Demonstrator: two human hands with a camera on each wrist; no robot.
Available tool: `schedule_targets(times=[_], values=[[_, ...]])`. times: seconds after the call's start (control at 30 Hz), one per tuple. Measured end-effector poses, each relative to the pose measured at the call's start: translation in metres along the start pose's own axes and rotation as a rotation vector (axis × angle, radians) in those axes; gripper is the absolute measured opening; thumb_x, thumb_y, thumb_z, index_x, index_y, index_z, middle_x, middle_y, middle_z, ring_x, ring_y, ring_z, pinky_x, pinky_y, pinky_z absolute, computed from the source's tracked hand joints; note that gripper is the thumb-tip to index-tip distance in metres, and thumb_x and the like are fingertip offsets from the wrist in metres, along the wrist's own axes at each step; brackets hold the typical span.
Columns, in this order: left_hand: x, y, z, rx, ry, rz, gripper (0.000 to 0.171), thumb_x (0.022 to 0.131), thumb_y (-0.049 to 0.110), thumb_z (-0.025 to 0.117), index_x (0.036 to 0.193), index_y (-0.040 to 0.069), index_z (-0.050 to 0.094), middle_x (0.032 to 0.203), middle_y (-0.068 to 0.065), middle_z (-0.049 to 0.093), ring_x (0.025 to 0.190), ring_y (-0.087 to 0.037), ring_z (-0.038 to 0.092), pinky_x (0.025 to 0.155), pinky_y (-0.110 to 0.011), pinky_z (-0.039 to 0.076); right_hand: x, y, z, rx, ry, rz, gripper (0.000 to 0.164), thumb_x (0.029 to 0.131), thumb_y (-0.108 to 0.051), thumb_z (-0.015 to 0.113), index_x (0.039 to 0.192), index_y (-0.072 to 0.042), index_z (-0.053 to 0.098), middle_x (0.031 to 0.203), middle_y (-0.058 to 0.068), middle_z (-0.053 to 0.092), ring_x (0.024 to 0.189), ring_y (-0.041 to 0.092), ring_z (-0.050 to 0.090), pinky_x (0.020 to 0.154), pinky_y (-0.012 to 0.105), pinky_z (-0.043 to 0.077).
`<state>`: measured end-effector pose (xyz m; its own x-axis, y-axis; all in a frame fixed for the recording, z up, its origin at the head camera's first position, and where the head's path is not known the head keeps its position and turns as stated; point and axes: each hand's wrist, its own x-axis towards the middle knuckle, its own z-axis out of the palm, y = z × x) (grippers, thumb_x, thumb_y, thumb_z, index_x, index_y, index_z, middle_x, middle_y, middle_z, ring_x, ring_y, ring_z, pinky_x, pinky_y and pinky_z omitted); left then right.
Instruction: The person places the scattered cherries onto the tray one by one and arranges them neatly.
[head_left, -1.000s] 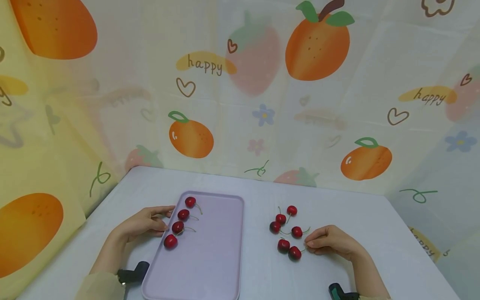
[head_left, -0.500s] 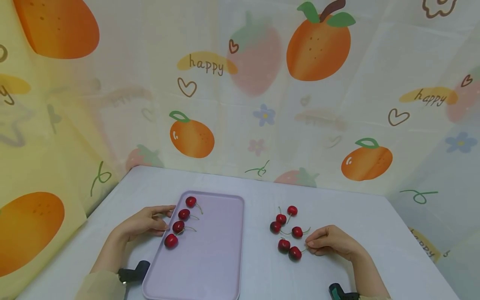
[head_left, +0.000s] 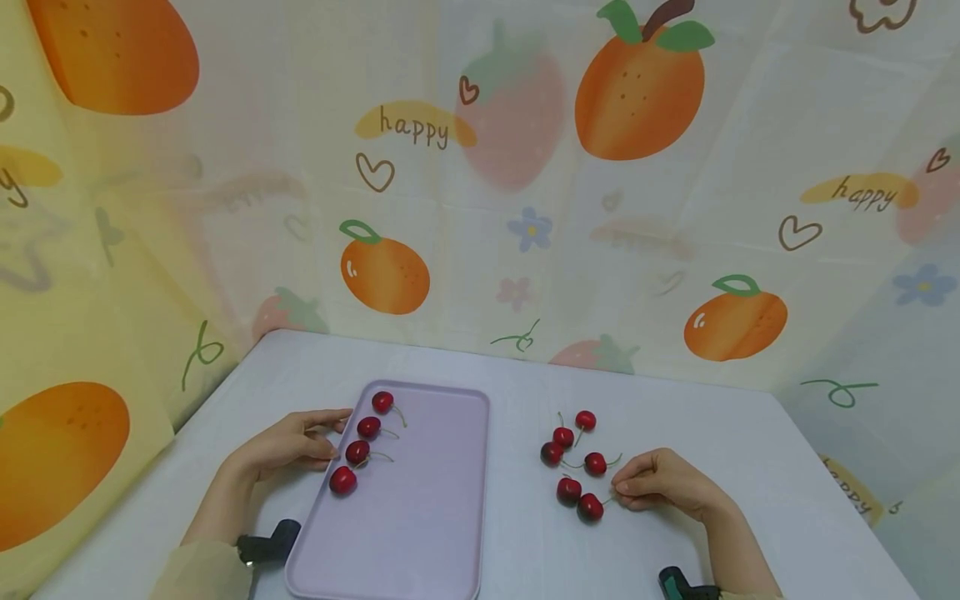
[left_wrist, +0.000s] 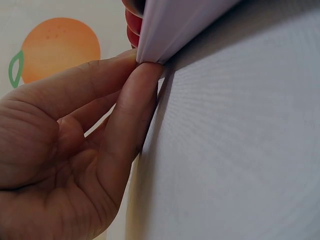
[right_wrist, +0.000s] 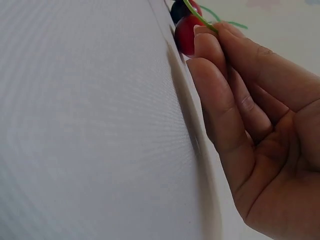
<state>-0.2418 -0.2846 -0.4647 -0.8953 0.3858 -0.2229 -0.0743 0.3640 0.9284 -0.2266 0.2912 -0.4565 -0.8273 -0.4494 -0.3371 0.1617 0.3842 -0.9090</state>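
Observation:
My left hand (head_left: 288,446) lies against the left rim of a lilac tray (head_left: 427,517), index finger stretched along it and thumb touching the edge. In the left wrist view, thumb (left_wrist: 132,107) and index finger meet that rim. Several red cherries (head_left: 357,452) with stems form a slanting row along the tray's left side. To the right, my right hand (head_left: 663,483) has its fingertips at the stem of a dark red cherry (head_left: 590,507), which rests on the table. In the right wrist view, the green stem (right_wrist: 200,17) runs to the fingertips, apparently pinched.
Several more cherries (head_left: 563,437) lie loosely grouped on the white table (head_left: 517,550), between tray and right hand. A fruit-printed cloth (head_left: 465,250) hangs behind and at both sides. Black wrist devices (head_left: 268,542) sit near both wrists.

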Motion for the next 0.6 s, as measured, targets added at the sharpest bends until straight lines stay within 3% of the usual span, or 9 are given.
schedule_targets(times=[0.6], values=[[0.0,0.0,0.0,-0.001,0.004,-0.003,0.068,0.082,0.01,0.064,0.143,0.004,0.034,0.132,-0.023,0.041,0.085,-0.011,0.059,0.074,-0.025,0.058,-0.001,-0.011,0.007,-0.045,-0.015,-0.072,0.034,0.084,-0.017,0.067,0.103,0.011,0.065,0.084,-0.002,0.072,0.072,0.007,0.065,0.068,0.025,0.058]])
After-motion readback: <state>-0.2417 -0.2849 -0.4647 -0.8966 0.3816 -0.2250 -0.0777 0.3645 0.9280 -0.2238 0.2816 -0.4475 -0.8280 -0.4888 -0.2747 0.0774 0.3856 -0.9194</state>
